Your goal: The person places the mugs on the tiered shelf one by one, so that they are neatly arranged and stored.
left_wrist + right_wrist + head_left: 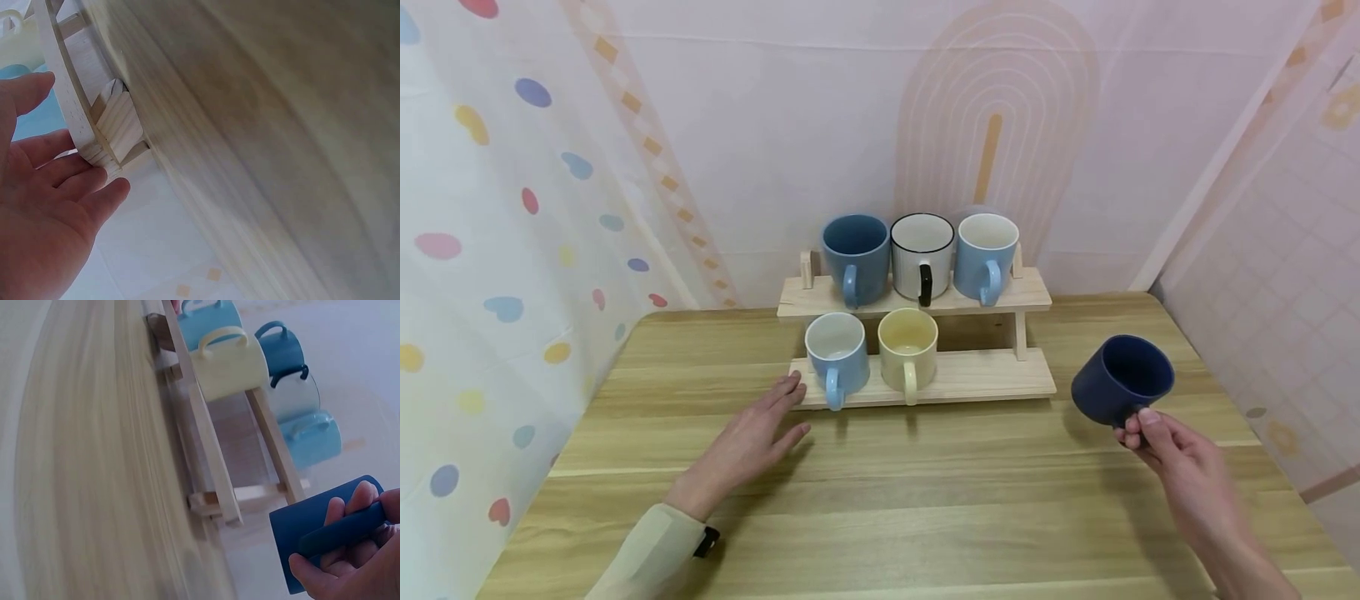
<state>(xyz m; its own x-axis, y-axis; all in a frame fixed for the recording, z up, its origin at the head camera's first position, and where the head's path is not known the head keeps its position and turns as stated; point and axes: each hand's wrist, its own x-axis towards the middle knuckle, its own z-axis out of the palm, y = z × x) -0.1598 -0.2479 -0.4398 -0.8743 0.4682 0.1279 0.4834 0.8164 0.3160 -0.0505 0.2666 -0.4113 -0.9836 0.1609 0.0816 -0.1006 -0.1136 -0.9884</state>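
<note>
My right hand grips a navy blue mug by its handle, to the right of a two-tier wooden rack. The mug is tilted, its mouth leaning toward the right. In the right wrist view the fingers curl around the handle of the navy mug. My left hand has its fingers extended, with the fingertips at the left end of the lower shelf. Nearest to it stands a light blue mug with a white inside, and beside that a yellow mug.
Along the upper shelf stand a dark blue mug, a white mug with black rim and handle, and a light blue mug. The rack sits toward the back of a wooden table. Patterned curtains hang behind and at the sides.
</note>
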